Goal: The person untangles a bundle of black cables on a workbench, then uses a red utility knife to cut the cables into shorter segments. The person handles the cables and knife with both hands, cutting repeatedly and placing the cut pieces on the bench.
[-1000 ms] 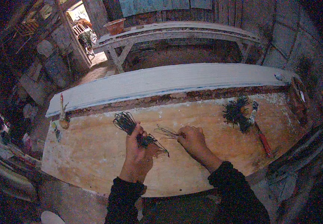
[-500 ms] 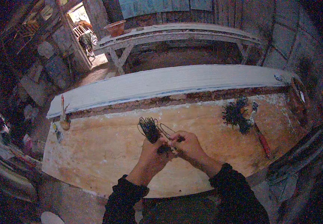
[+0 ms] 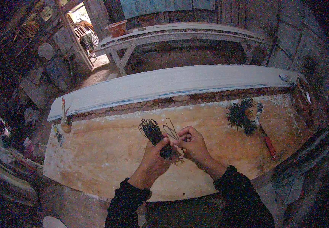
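Above the middle of the wooden tabletop, my left hand [image 3: 155, 157] is closed round a bundle of dark looped wires or cords [image 3: 151, 131]. Rounded loops fan out from the top of it, and loose ends stick out below the fingers. Close beside it, my right hand [image 3: 193, 144] pinches thin looped strands [image 3: 170, 128] between thumb and fingers, their loops pointing up and away. The fingertips of both hands nearly meet. Whether the strands are wire or cord I cannot tell.
On the tabletop [image 3: 107, 159], a dark tangled heap of similar strands [image 3: 240, 117] lies at right beside a red-handled tool [image 3: 268, 143]. A stick-like tool [image 3: 63, 108] stands at left. Behind runs a long whitish board [image 3: 172, 81]. Farther back, a bench [image 3: 195, 35] bears an orange-brown pot [image 3: 116, 29].
My right hand has drawn slightly away from the bundle, and the looped strands in its fingers now stand out more upright. My left hand stays nearly in place.
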A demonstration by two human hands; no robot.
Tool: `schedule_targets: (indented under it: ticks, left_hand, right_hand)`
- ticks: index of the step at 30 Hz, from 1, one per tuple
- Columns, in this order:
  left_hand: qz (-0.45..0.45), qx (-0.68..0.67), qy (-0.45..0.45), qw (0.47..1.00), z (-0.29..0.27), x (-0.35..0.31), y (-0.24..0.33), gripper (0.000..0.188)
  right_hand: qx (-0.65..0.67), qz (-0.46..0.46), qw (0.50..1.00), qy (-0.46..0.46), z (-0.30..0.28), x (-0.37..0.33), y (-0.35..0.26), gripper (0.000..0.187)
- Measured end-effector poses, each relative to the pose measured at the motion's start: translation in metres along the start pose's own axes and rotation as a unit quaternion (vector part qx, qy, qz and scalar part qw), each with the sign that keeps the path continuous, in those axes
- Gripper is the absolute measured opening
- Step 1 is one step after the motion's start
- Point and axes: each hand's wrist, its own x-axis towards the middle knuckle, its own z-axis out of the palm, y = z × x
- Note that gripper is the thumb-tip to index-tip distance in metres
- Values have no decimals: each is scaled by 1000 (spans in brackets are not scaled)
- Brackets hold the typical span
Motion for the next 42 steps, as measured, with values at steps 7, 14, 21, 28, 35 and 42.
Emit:
schedule_targets:
  ticks: [7,14,21,28,35,42]
  left_hand:
    - [11,16,-13,1000,21,-11,1,20]
    - [7,37,-12,999,-6,0,-4,18]
    - [171,34,132,976,6,-4,21,15]
    - [273,-7,124,954,-50,20,48,14]
    - [209,-14,168,963,-2,3,33,11]
    - [104,1,116,988,-3,-1,17,15]
  right_hand:
    - [-27,74,996,-49,7,-12,-13,12]
    - [-154,-46,983,-84,11,-16,-15,16]
    - [-339,-145,929,17,-12,11,13,23]
    - [-495,-83,859,-102,-16,9,6,21]
    - [-461,-75,882,-62,-17,11,17,20]
    - [-275,-112,953,66,-15,11,9,18]
